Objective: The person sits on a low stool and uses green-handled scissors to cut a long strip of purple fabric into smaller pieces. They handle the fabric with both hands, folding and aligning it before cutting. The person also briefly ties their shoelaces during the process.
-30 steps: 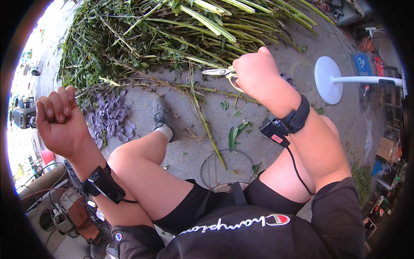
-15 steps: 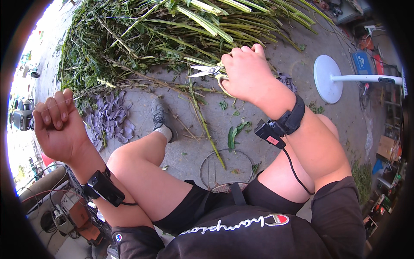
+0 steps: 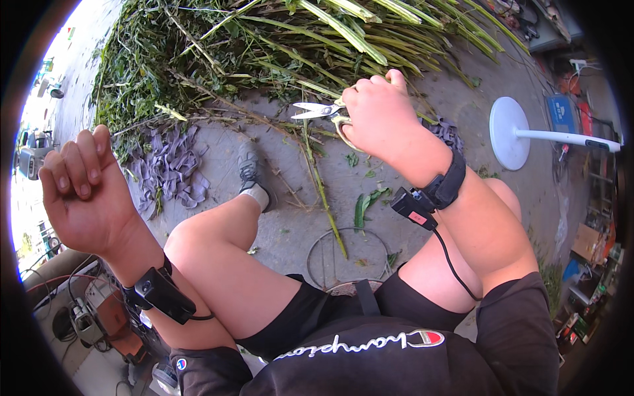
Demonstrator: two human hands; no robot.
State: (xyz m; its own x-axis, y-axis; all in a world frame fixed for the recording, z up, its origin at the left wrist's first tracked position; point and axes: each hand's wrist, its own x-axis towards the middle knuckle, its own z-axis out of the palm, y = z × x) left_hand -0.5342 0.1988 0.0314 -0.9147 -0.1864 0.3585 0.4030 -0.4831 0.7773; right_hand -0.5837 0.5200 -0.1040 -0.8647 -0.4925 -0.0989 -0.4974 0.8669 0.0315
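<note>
My right hand [image 3: 386, 125] grips a pair of scissors [image 3: 319, 111] by pale yellow-green handles, the blades pointing left and slightly parted. They are held over the edge of a big heap of cut leafy stalks [image 3: 264, 56]. Off to the left, my left hand [image 3: 92, 198] is raised, palm toward me, its fingers curled in; whatever it might hold is too fine to make out. Beyond that hand, a pile of greyish-purple cloth strips [image 3: 170, 168] lies on the floor. A single long green stalk [image 3: 320, 191] reaches from the heap toward my seat.
Between my legs is a round wire ring frame [image 3: 350, 254]. More cloth strips [image 3: 449, 134] lie behind my right wrist. At right stands a white round base with a pole [image 3: 510, 132], near a blue box [image 3: 561, 113]. Machinery with cables [image 3: 99, 323] sits at lower left.
My left hand has shifted slightly left, and the fine thread seen across its fingers earlier no longer shows clearly. My right hand keeps hold of the scissors in nearly the same place.
</note>
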